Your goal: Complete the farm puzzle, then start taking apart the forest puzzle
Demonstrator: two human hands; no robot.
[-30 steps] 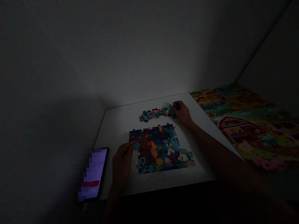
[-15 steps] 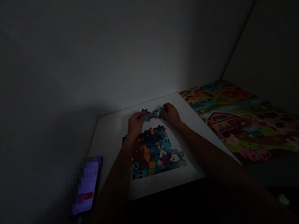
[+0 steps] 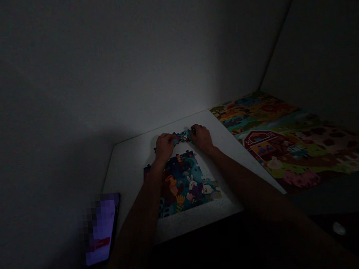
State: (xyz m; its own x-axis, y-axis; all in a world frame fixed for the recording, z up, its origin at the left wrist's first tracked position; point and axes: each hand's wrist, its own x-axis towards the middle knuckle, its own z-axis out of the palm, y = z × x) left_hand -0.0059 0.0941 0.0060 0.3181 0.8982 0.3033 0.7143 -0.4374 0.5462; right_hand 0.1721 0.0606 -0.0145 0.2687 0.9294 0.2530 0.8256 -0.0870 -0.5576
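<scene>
A small heap of loose jigsaw puzzle pieces [image 3: 183,136] lies on the white table near its far edge, between my two hands. My left hand [image 3: 164,146] is at the heap's left side, fingers curled in and touching pieces. From the right, my right hand [image 3: 201,137] curls its fingers round the pieces at that end. Which single pieces are in the fingers is too dark to make out. Nearer to me lies a partly joined jigsaw puzzle [image 3: 184,184] with rabbits and a fox-like animal. My left forearm covers its left side.
A phone or tablet [image 3: 103,233] with a lit, blurred screen is at the left of the white table [image 3: 128,164]. On the right lie a farm picture [image 3: 294,153] and another colourful picture [image 3: 252,107] behind it. A wall [image 3: 161,69] rises directly behind the table.
My hands have drawn slightly closer together, and the heap between them looks narrower. The whole view has shifted a little, with the table now lying further left.
</scene>
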